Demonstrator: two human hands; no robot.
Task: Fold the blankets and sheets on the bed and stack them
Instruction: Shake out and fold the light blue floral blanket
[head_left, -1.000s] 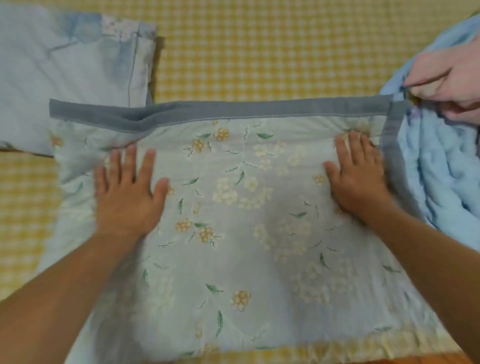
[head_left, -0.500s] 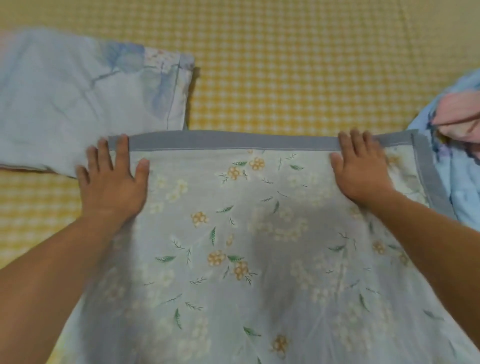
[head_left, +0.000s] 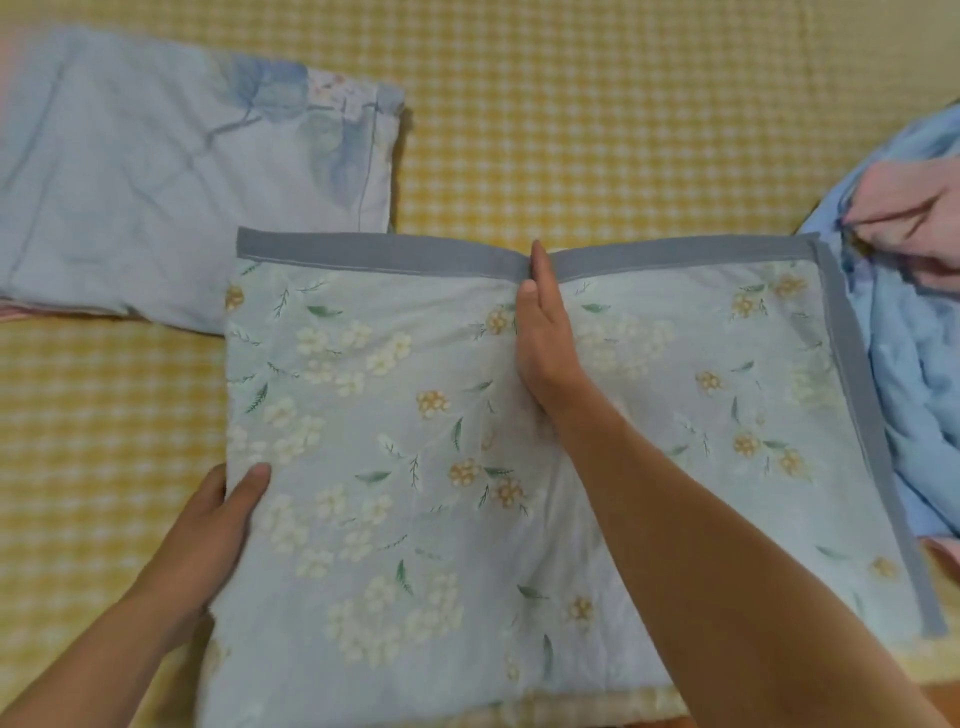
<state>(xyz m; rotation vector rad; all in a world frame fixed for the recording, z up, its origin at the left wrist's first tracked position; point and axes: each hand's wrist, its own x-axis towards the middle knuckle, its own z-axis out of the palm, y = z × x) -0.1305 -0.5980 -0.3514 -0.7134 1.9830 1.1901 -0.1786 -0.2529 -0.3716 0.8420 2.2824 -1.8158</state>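
A folded floral blanket (head_left: 395, 467), pale blue with yellow and white flowers and a grey border, lies in front of me on the bed. My right hand (head_left: 545, 338) stands on its edge along the blanket's middle line, fingers straight, pressing a crease that dents the far grey border. My left hand (head_left: 218, 514) grips the blanket's left edge, thumb on top and fingers under the cloth. A folded light-blue sheet (head_left: 171, 197) with a blue leaf print lies at the far left.
The bed carries a yellow-and-white checked cover (head_left: 571, 114). A crumpled light-blue blanket (head_left: 914, 395) is heaped at the right, and another person's hand (head_left: 914, 228) holds it near the floral blanket's far right corner.
Both my hands left the far border. My right hand moved to the blanket's middle and turned on edge. My left hand dropped back to take hold of the left edge.
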